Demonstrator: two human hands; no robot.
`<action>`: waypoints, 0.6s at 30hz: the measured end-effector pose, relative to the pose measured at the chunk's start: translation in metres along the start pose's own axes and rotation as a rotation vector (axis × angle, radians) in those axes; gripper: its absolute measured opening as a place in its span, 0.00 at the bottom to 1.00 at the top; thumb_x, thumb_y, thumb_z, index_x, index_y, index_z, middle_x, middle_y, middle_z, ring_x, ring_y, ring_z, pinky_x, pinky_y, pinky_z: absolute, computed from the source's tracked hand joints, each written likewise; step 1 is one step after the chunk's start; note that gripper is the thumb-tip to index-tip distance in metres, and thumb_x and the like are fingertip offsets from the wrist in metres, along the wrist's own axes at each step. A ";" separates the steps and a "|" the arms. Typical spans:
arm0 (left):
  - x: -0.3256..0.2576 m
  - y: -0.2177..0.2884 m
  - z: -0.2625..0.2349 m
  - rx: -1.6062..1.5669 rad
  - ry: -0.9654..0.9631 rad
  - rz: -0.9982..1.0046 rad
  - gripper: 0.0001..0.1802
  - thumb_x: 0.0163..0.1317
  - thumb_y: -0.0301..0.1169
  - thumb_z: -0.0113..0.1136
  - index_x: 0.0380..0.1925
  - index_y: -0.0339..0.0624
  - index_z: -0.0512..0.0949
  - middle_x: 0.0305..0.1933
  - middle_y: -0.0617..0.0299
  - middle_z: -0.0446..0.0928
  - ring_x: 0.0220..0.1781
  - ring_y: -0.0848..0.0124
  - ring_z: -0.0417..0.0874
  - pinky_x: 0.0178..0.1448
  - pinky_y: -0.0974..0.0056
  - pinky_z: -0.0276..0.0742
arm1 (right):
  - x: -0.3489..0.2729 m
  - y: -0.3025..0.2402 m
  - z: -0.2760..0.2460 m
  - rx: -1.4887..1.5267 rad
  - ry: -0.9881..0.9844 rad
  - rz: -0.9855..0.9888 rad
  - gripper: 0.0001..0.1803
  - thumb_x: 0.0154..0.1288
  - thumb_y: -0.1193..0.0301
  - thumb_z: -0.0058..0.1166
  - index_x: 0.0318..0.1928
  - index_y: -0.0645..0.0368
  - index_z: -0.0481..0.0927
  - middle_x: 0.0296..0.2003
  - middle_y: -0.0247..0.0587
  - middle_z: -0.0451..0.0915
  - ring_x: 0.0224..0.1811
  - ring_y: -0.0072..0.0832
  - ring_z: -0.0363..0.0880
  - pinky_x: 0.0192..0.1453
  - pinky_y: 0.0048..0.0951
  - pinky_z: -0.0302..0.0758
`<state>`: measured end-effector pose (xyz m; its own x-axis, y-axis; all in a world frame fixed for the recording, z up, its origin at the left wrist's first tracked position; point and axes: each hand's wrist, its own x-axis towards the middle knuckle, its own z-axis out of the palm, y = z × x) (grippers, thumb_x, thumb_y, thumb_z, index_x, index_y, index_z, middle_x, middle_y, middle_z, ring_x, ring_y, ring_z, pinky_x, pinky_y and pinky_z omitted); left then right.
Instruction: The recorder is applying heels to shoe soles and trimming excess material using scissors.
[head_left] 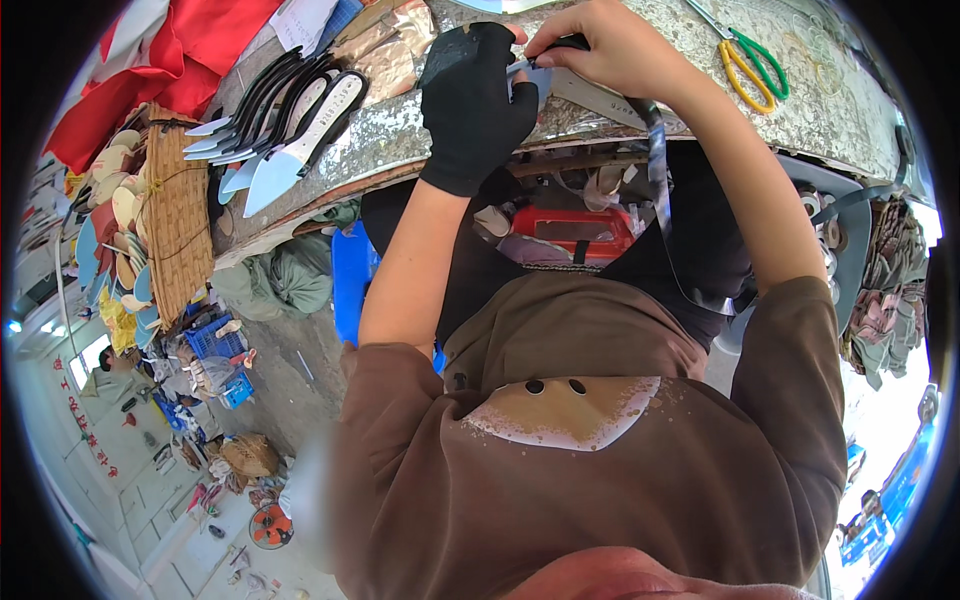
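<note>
At the far edge of my reach, over the worktable (400,135), my left hand (475,115) wears a black fingerless glove. Its fingers grip a pale blue shoe insole (543,80), mostly hidden by the hands. My right hand (615,48) is bare and pinches a black strip (657,165) against the insole's edge. From beneath that hand the strip runs over the table edge and down to my lap. Just below the right hand lies a pale insole (597,97). To the left rests a fanned stack of insoles (285,165) with black edging.
Scissors (755,70) with yellow and green handles lie at the right. Red cloth (215,45) and a woven bamboo basket (178,215) filled with insole pieces are at the left. Under the table sits a red container (575,230). A grey tub (850,245) stands at the right.
</note>
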<state>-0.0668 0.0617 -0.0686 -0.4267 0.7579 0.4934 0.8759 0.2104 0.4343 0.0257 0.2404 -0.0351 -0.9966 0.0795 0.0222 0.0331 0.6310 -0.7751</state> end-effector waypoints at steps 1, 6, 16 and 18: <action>0.001 0.000 0.001 -0.004 -0.003 0.002 0.18 0.57 0.32 0.62 0.49 0.53 0.75 0.27 0.53 0.81 0.27 0.51 0.83 0.30 0.51 0.76 | -0.001 0.003 0.004 -0.123 0.072 -0.111 0.07 0.61 0.75 0.61 0.39 0.64 0.86 0.33 0.47 0.85 0.35 0.36 0.84 0.42 0.37 0.79; -0.008 -0.014 0.008 0.103 0.034 0.130 0.06 0.59 0.34 0.61 0.35 0.49 0.78 0.26 0.58 0.77 0.27 0.54 0.80 0.28 0.53 0.72 | -0.006 -0.011 -0.013 0.114 0.110 0.030 0.05 0.65 0.72 0.62 0.36 0.61 0.84 0.24 0.35 0.74 0.25 0.26 0.70 0.32 0.30 0.69; -0.017 -0.009 0.012 0.120 0.057 0.133 0.06 0.57 0.26 0.63 0.35 0.47 0.83 0.33 0.57 0.83 0.32 0.56 0.84 0.35 0.61 0.78 | -0.004 0.069 0.000 0.433 -0.118 -0.014 0.09 0.62 0.67 0.68 0.33 0.61 0.86 0.21 0.30 0.78 0.23 0.15 0.69 0.27 0.25 0.64; -0.013 -0.008 0.010 0.128 0.017 0.070 0.06 0.58 0.33 0.63 0.35 0.48 0.84 0.33 0.57 0.83 0.33 0.56 0.85 0.36 0.59 0.79 | -0.007 0.057 -0.006 0.313 -0.120 0.090 0.09 0.62 0.67 0.68 0.33 0.61 0.87 0.20 0.32 0.79 0.23 0.18 0.71 0.27 0.27 0.66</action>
<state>-0.0658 0.0564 -0.0862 -0.3666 0.7633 0.5320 0.9247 0.2355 0.2992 0.0352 0.2797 -0.0756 -0.9931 0.0206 -0.1151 0.1149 0.3568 -0.9271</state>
